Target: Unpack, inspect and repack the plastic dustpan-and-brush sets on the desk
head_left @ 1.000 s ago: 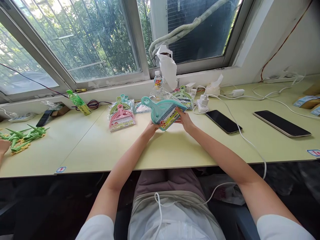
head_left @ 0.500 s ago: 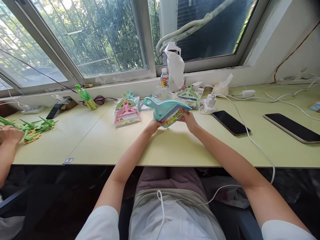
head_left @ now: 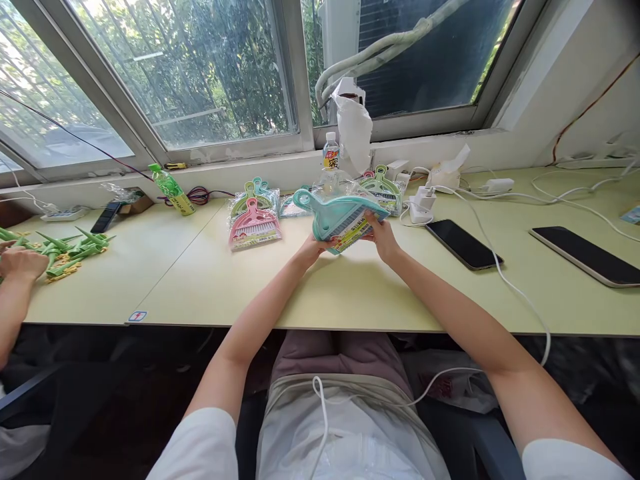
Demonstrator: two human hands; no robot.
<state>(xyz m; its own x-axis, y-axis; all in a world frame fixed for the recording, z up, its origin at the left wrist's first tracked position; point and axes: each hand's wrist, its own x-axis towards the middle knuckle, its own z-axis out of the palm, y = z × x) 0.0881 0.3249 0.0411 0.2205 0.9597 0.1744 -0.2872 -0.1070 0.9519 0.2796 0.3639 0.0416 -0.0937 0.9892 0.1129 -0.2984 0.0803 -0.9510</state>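
So I'm standing here watching, and I'll use the pink plastic dustpan-and-brush pack (head_left: 255,223) lying on the pale yellow-green tabletop (head_left: 380,300) as my landmark. Just right of it, tilted and seemingly lifted off the surface, is a turquoise plastic dustpan-and-brush set (head_left: 325,217) with grey-blue bristles and a yellow printed label. Both hands are clamped on it: the left hand (head_left: 313,250) grips the lower edge nearest the pink pack, and the right hand (head_left: 384,239) pinches the far side, thumb over the front (can't really see where the other fingers go, the set hides most of them). Tucked right behind the pink pack is a green plastic dustpan (head_left: 237,208) in clear wrap, with a turquoise handle poking up behind that. Further right of the pink pack, past the held set, there's another green dustpan pack (head_left: 383,180), a white plug-in charger (head_left: 423,203), a black flat phone (head_left: 465,245) and then a black-screened tablet (head_left: 587,255). To its left a green-capped plastic bottle (head_left: 173,191) lies slanted, and farthest left somebody else's hand (head_left: 23,265), closed up, is at a heap of green and yellow pieces (head_left: 80,250).
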